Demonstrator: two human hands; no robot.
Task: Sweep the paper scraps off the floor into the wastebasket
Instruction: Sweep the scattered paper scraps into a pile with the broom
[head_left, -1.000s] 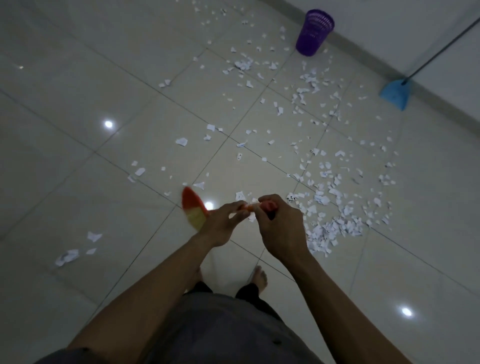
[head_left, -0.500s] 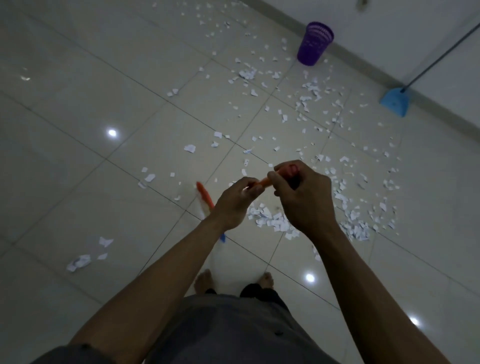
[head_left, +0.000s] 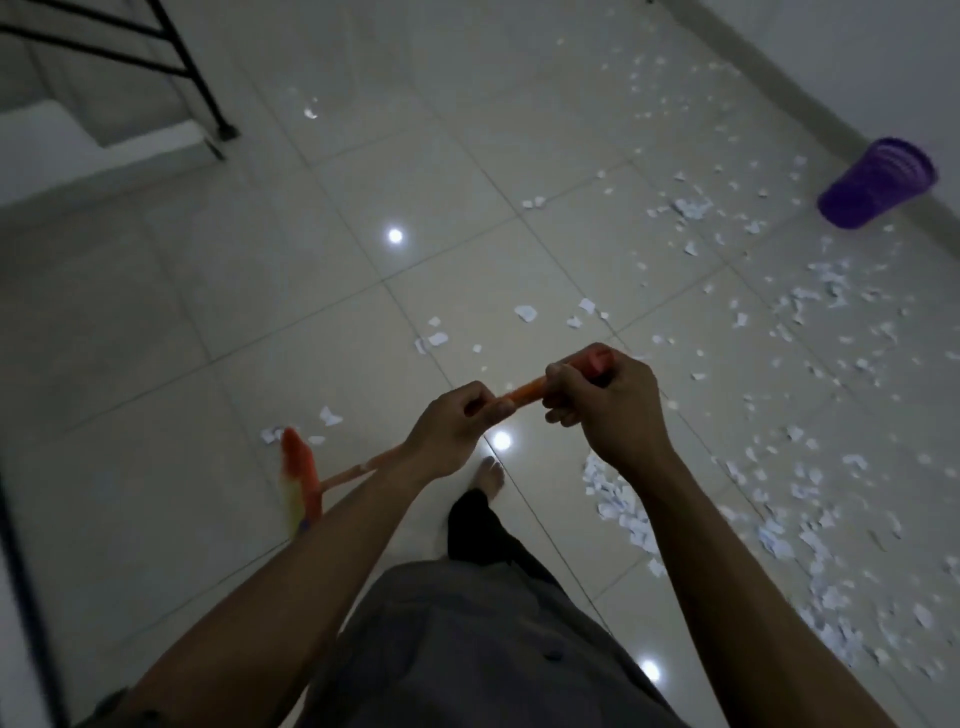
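Note:
Both hands hold an orange broom handle (head_left: 524, 392). My left hand (head_left: 452, 431) grips it lower down; my right hand (head_left: 608, 405) grips its top end. The broom head (head_left: 297, 478), orange with pale bristles, is down at the left on the floor, beside a few scraps. White paper scraps (head_left: 810, 306) lie scattered over the tiles at the right, with a denser heap (head_left: 618, 506) just right of my foot. The purple wastebasket (head_left: 878, 189) stands at the far right near the wall.
A black metal frame (head_left: 197, 78) and a white step (head_left: 98, 140) are at the upper left. The wall's base (head_left: 810, 67) runs along the upper right. My bare foot (head_left: 488, 475) stands on the tiles. A dark edge runs down the left border.
The view has swung left: the wastebasket moved to the right edge and the blue dustpan left the view. The broom head shifted further left. Both hands keep their grip on the handle.

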